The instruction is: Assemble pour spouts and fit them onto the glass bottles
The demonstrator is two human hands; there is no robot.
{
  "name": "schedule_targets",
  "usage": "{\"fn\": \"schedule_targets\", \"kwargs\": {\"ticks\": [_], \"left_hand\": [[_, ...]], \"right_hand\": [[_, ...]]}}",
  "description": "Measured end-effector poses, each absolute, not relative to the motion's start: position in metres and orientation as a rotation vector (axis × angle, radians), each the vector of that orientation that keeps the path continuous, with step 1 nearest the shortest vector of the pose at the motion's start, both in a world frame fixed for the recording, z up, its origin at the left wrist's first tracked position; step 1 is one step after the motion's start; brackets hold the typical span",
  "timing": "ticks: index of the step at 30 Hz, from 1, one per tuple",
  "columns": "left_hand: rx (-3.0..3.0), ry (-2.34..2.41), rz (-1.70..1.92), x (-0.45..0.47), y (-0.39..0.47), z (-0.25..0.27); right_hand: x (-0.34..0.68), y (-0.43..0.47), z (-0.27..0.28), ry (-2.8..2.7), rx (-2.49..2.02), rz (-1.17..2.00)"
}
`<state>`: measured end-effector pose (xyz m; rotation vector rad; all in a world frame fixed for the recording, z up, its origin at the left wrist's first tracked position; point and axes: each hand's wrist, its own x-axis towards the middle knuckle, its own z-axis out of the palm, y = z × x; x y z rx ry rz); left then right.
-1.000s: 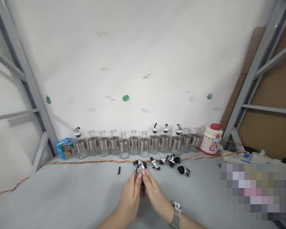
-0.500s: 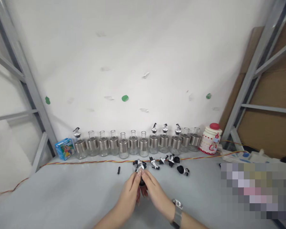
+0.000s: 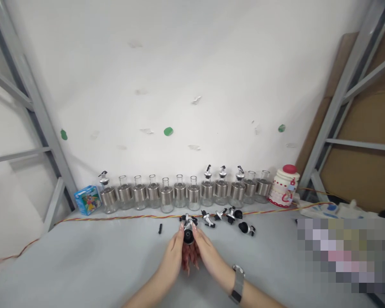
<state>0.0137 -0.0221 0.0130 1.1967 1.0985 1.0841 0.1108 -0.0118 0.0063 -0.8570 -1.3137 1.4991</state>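
Observation:
A bottle pourer point(image 3: 188, 236), silver and black, is held between my two hands over the table's middle, its dark round base facing me. My left hand point(image 3: 174, 252) closes on its left side, thumb on top. From the right, my right hand point(image 3: 206, 252) presses on it, with a metal-band watch at the wrist. The lower fingers curl below the pourer and partly hide one another. Just beyond the hands lies another pourer point(image 3: 186, 217), partly covered. More loose pourers point(image 3: 208, 219) lie to the right of it. A small black strip point(image 3: 160, 229) rests to the left.
Along the wall stands a row of glass bottles point(image 3: 167, 196) with metal sleeves, several topped with pourers. A blue box point(image 3: 87, 200) is at the left end, a white jar with a red lid point(image 3: 282, 188) at the right. A twisted cable point(image 3: 122, 218) crosses the table; a power strip point(image 3: 333, 209) sits right.
The held pourer has tilted so that its round base now faces me more fully. My hands have parted slightly around it, with thumbs farther apart. The other things stay put.

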Motion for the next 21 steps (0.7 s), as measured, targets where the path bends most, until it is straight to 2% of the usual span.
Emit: {"fn": "schedule_targets", "kwargs": {"ticks": [15, 21], "left_hand": [[1.327, 1.132, 1.188, 0.01, -0.032, 0.01], [1.344, 1.104, 1.213, 0.011, -0.038, 0.014]], "right_hand": [[0.115, -0.028, 0.014, -1.456, -0.931, 1.271], [0.113, -0.031, 0.016, -1.421, -0.844, 1.368]]}}
